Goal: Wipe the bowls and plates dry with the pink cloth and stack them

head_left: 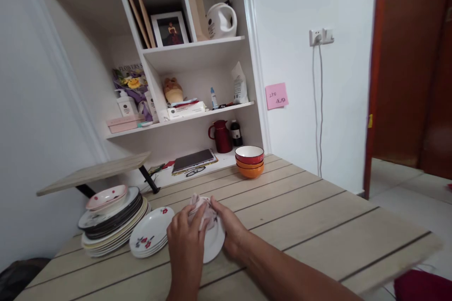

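Note:
A white plate [214, 244] is held tilted above the wooden table, between my two hands. My left hand [189, 230] presses a crumpled pale pink cloth [209, 216] onto the plate's face, its fingers bent over the cloth. Along the plate's right edge, my right hand [231, 228] grips the rim, thumb near the top beside the cloth. Just left of my left hand lies a stack of white plates with red flowers [151, 230]. Farther left stands a taller stack of mixed plates [116, 228], topped by a pink-patterned dish [106, 197].
Stacked red and orange bowls [250, 162] stand at the table's back edge. Behind them a white shelf unit [197, 49] holds a dark red jug [222, 136], a dark bottle [236, 133] and a laptop [193, 160]. A small raised wooden stand [95, 171] is at the back left.

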Motion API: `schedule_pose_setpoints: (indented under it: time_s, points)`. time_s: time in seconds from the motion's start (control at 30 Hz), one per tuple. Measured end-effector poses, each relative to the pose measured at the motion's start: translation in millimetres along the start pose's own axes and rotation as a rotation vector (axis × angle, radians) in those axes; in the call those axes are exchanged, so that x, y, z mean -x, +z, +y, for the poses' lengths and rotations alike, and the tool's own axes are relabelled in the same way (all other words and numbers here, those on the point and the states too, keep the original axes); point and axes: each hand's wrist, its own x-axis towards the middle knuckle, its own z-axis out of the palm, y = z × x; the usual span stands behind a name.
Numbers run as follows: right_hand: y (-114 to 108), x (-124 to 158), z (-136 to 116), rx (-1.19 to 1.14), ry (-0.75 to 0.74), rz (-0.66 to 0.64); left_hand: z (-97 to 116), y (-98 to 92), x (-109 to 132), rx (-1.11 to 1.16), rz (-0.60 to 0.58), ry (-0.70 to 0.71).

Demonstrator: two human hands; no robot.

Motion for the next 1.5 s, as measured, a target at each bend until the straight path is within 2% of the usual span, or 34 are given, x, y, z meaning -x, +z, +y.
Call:
schedule_pose_setpoints:
  time_s: [0.1, 0.17, 0.33, 0.47, 0.57, 0.63, 0.73, 0.8, 1.0, 1.17, 1.23, 1.4, 1.5]
  points:
    - [-7, -8, -5, -0.028, -0.022, 0.023, -4, 2.5, 2, -0.021, -0.040, -0.089]
    - [-12, -12, -14, -0.063, -0.055, 0.016, -3, 4.4, 4, 0.012, -0.073, -0.094]
    - [-19, -10, -34, -0.106, -0.117, -0.036, 9, 5.2, 5, 0.173, -0.077, 0.085]
    - [-14, -4, -23, -0.045, -0.058, -0.063, 19, 0.8, 2, 0.208, -0.048, 0.135]
    - [-8, -2, -8, -0.010, -0.003, -0.071, 17, -1.7, 0, 0.154, -0.020, 0.074]
    - [-5, -3, 0, -0.018, -0.001, -0.056, 12, -2.2, 0, 0.083, -0.005, -0.024]
    - [-5, -6, 2, -0.045, -0.015, 0.012, 4, -1.3, 0, -0.013, -0.014, -0.170]
    - [-8, -8, -3, -0.068, -0.031, 0.046, 0, -0.1, 2, -0.021, -0.034, -0.193]
    - [-15, -9, -18, -0.092, -0.064, -0.001, 7, 1.5, 5, 0.128, -0.031, -0.025]
    - [-11, -6, -8, -0.047, -0.018, -0.068, 18, -0.3, 2, 0.222, -0.023, 0.056]
    - [-9, -6, -2, -0.032, -0.014, -0.051, 17, -0.3, 2, 0.216, -0.043, 0.019]
    - [-8, -10, 3, -0.031, -0.040, 0.038, 2, 0.1, 2, 0.062, -0.116, -0.270]
    - [-10, -10, -2, -0.046, -0.051, 0.069, -4, 0.2, 4, 0.076, -0.169, -0.270]
